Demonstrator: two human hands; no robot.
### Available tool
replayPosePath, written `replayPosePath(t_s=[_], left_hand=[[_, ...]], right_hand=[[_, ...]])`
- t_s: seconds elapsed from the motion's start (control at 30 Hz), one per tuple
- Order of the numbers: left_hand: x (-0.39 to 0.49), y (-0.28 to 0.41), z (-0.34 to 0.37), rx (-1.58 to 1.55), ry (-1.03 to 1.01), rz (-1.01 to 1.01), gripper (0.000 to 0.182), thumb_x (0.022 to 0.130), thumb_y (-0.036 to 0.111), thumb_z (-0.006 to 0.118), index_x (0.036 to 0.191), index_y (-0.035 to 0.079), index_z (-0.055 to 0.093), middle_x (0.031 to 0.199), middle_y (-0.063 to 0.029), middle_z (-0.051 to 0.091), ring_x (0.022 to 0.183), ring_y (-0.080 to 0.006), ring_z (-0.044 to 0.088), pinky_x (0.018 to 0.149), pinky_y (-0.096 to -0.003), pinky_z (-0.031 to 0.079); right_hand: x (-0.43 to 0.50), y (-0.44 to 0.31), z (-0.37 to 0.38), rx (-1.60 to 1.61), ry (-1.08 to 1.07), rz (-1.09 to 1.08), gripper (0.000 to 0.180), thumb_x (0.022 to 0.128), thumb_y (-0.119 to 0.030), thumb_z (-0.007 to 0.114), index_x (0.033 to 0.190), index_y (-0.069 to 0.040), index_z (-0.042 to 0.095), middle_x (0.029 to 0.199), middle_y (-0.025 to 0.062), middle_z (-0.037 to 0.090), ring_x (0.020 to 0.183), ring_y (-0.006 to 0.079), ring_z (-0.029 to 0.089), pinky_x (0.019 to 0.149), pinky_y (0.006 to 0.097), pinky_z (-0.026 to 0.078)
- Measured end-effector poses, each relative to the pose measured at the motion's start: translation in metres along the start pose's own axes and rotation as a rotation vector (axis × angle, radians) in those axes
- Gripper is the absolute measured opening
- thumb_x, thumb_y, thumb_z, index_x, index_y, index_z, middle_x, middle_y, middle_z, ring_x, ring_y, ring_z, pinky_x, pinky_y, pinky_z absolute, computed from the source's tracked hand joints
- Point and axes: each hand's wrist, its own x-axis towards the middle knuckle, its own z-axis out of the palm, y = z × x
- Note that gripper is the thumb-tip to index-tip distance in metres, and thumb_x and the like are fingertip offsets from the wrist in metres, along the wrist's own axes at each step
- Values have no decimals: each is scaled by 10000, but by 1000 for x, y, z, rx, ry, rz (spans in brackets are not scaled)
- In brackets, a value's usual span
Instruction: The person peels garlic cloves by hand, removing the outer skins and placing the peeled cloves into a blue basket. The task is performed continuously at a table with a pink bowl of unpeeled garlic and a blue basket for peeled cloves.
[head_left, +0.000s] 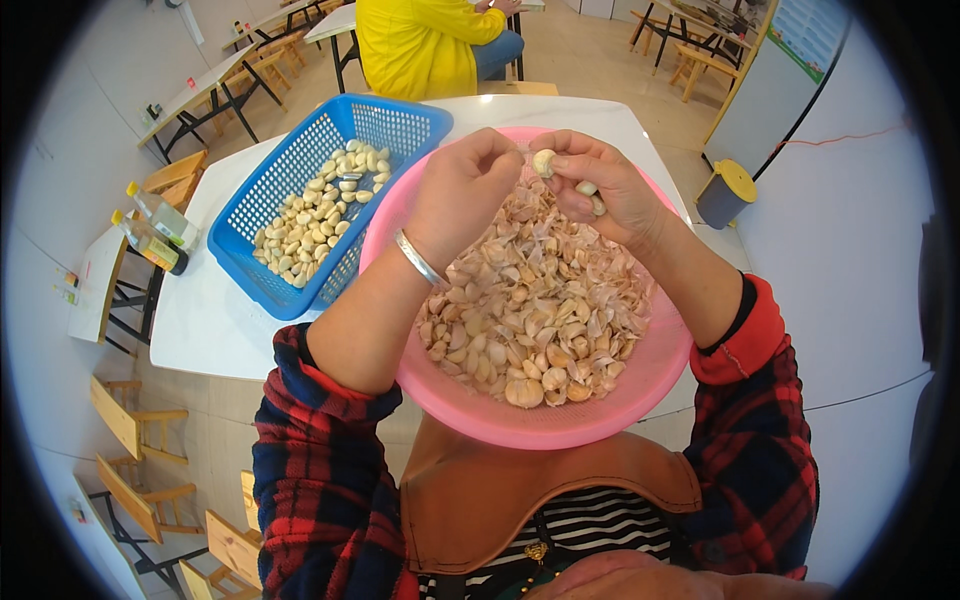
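Observation:
Above the pink plastic basket (540, 435), my right hand (611, 184) pinches a pale garlic clove (544, 163) between thumb and fingers. Two more peeled cloves (587, 187) are tucked in its curled fingers. My left hand (472, 195) is close beside it on the left, thumb and fingers drawn together; whether a scrap of skin is between them is too small to tell. Unpeeled garlic cloves, loose papery skins (555, 262) and a whole garlic bulb (524, 392) fill the pink basket under both hands.
A blue perforated basket (262, 289) on the white table (202, 322) contains peeled garlic cloves (304, 225). Two bottles (154, 244) are at left. Ahead sits a person in yellow (420, 52). Wooden chairs (142, 495) stand left, a grey bin with yellow lid (724, 195) right.

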Motion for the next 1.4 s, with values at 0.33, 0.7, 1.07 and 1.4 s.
replayPosePath(t_s=[0.33, 0.7, 1.07, 1.4], left_hand=[[3, 3, -2, -213, 95, -65, 176, 963, 171, 617, 921, 7, 666, 817, -8, 639, 719, -76, 580, 681, -227, 485], [0, 1, -1, -331, -69, -59, 187, 912, 133, 666, 1015, -21, 691, 901, -18, 675, 789, -69, 594, 703, -225, 480], [1, 2, -4, -340, -148, -148, 192, 917, 143, 696, 1023, -17, 687, 904, -17, 683, 786, -63, 592, 715, -214, 477], [5, -4, -4, -319, -11, -136, 102, 892, 86, 683, 959, 14, 657, 852, -10, 641, 720, -84, 577, 686, -225, 469]], right_hand=[[0, 2, 4, -158, 90, -86, 217, 961, -137, 611, 1154, -40, 585, 855, 51, 614, 498, 37, 439, 433, 200, 314], [1, 0, -1, -62, 57, -58, 265, 985, -185, 614, 1214, -53, 596, 874, 34, 623, 521, 34, 449, 447, 190, 306], [2, 4, -1, -30, -14, 3, 265, 1002, -183, 565, 1228, -51, 605, 821, 5, 592, 492, 33, 420, 420, 198, 287], [5, -7, -8, 210, 218, -90, 175, 974, -215, 554, 980, -47, 603, 825, 63, 594, 518, 82, 459, 403, 223, 292]])
